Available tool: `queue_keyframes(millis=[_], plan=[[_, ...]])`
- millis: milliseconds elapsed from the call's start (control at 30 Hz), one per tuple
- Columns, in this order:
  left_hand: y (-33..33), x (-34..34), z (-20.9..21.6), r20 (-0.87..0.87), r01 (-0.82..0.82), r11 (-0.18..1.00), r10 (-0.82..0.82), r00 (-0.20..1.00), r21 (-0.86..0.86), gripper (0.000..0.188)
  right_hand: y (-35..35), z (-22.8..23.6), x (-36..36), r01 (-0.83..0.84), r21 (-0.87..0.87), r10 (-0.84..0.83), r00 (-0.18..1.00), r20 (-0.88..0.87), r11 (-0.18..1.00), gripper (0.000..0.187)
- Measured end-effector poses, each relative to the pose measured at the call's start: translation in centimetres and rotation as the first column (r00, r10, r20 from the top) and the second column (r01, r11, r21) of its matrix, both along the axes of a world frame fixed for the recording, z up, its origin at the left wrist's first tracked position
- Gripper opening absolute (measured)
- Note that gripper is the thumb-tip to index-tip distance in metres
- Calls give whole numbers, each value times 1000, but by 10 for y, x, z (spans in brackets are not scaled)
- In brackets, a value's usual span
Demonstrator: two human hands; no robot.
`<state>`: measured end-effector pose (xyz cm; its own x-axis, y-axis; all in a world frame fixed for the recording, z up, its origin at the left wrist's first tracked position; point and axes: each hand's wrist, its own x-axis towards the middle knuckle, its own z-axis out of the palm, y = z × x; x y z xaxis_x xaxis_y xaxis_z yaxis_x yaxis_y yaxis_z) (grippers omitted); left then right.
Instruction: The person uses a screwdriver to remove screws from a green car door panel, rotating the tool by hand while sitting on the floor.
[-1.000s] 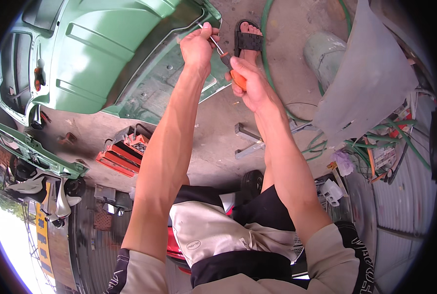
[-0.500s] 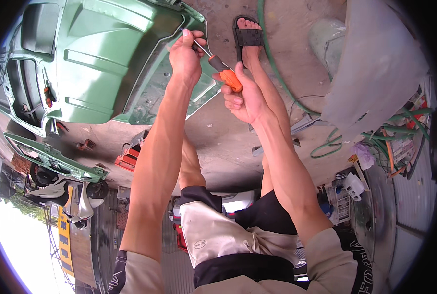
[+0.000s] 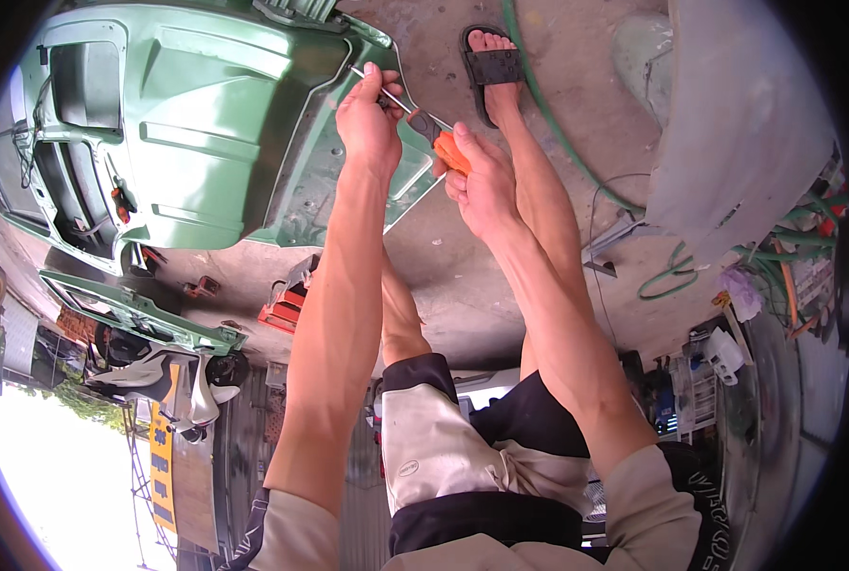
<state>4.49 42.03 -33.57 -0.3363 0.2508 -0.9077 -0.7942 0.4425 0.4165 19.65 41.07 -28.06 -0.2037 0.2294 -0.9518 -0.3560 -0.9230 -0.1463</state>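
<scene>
A long screwdriver (image 3: 451,150) with an orange and black handle slants across both of my hands. My right hand (image 3: 486,190) is wrapped round the handle. Farther up, my left hand (image 3: 367,124) pinches the metal shaft between thumb and fingers. Past the left thumb, the thin tip reaches the dark seam along the edge of a green vehicle body (image 3: 210,105); whether it sits in a screw or a gap is too small to tell. A lower green panel (image 3: 325,171) of the body lies beneath my left wrist.
My sandalled foot (image 3: 494,71) stands beside a green hose (image 3: 553,133). A green door frame (image 3: 139,309), a red toolbox (image 3: 284,309) and an orange-handled tool (image 3: 121,204) are at left. A large grey panel (image 3: 739,124) rises at right, near tangled hoses (image 3: 796,252).
The view has shifted, so the surroundings appear farther right. The screwdriver's tip now shows beyond my left thumb. My right hand covers more of the orange handle; both hands keep hold.
</scene>
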Motion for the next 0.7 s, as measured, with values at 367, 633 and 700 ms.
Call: queue_keyframes(millis=[367, 633, 700], plan=[[4, -5, -10, 16, -67, 998, 67, 998, 17, 36, 20, 8, 5, -117, 5, 117, 993, 12, 993, 31], [2, -8, -4, -198, 352, 935, -352, 915, -34, 33, 0, -2, 9, -147, -61, 155, 979, 136, 987, 34], [3, -17, -1, -234, 406, 912, -407, 883, -54, 32, -3, -4, 9, -125, -81, 134, 984, 120, 989, 34]])
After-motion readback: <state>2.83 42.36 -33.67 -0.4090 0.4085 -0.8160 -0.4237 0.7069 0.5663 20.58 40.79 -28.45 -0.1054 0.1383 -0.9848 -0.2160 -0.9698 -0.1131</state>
